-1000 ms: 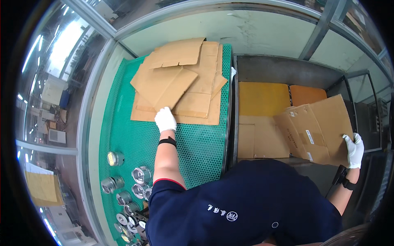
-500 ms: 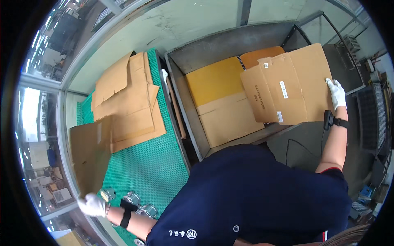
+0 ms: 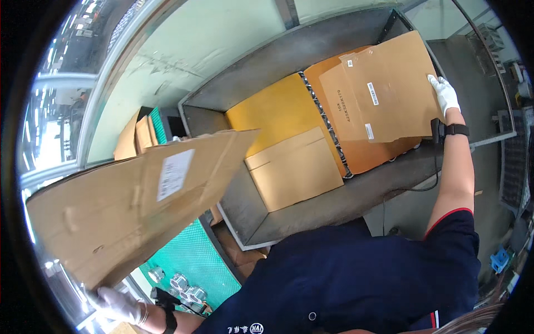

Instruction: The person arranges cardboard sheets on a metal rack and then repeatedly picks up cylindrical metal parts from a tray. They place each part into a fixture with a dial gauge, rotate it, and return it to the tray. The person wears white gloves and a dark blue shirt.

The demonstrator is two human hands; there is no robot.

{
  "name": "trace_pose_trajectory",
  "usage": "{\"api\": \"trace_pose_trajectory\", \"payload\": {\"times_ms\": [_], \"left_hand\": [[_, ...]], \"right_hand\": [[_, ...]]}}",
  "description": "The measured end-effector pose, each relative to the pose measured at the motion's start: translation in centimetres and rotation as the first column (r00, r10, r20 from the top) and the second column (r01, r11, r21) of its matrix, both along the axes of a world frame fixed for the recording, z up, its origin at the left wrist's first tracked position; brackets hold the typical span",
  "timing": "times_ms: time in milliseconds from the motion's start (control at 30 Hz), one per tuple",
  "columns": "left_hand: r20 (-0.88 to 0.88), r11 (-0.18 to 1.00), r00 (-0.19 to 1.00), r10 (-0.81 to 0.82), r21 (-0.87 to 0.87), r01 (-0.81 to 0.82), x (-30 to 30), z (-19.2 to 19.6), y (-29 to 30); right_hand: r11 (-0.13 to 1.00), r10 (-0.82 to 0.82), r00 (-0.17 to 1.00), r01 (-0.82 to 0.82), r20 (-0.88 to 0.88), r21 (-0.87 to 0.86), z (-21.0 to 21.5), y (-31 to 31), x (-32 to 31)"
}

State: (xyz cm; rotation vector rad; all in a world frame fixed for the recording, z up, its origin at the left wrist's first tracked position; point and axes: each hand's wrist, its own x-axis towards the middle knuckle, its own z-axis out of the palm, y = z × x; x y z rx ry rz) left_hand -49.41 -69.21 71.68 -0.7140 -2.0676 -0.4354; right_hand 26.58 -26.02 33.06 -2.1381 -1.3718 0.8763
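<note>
Cardboard is what both hands have hold of: a large flattened carton (image 3: 133,206) with a white label, filling the near left of the view, and a second flattened carton (image 3: 384,89) at the far right, lying tilted over the orange sheets in the grey metal bin (image 3: 311,217); such sheets look light and fairly stiff along the flutes, yet likely to bend at the scored folds and to swing about when lifted by one corner, so an edge near a corner, pinched between thumb and fingers, seems the surest hold; gloves should help against slipping; the left hand (image 3: 118,305), in a white glove at the near left edge, is closed on the lower corner of the big carton and carries it clear of the green mat (image 3: 192,261); the right hand (image 3: 445,93), also gloved, reaches far right with fingers curled over the right edge of the other carton, gripping it.
</note>
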Motion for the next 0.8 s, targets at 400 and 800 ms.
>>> {"api": "trace_pose_trajectory", "payload": {"times_ms": [400,800], "left_hand": [[0.611,0.834,0.791,-0.044,-0.413,0.365,10.0,-20.5,15.0],[0.578,0.678,0.816,0.035,-0.613,0.405,12.3,-22.9,20.8]], "right_hand": [[0.999,0.034,0.999,-0.035,-0.029,-0.037,-12.1,13.7,0.6],[0.696,-0.413,0.903,0.230,-0.117,-0.680,-37.3,4.3,-1.7]]}}
